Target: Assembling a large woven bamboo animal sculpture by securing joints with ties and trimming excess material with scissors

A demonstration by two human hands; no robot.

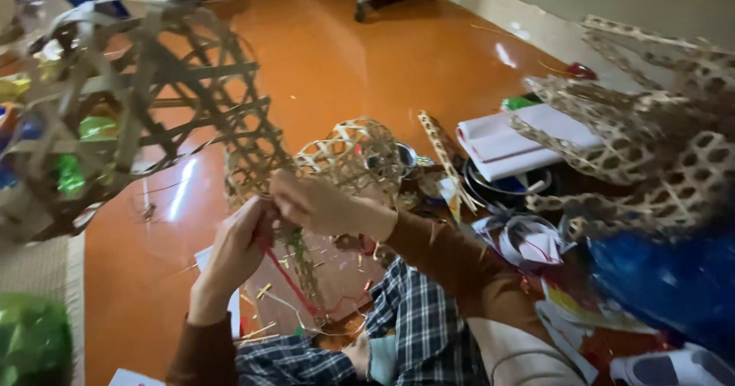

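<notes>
While both hands meet over the lap, the left hand [239, 246] has its fingers pinched on a red strip [295, 282], and the right hand [314, 202] is clamped on the woven bamboo lattice piece [352, 156], which sits at 12 o'clock of them above the orange floor [344, 64].

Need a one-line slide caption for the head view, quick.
Both hands, left hand and right hand, work a red strip at a woven bamboo lattice frame above an orange floor.

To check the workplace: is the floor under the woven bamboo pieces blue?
No, the floor beneath the woven bamboo frame is glossy orange.
</notes>
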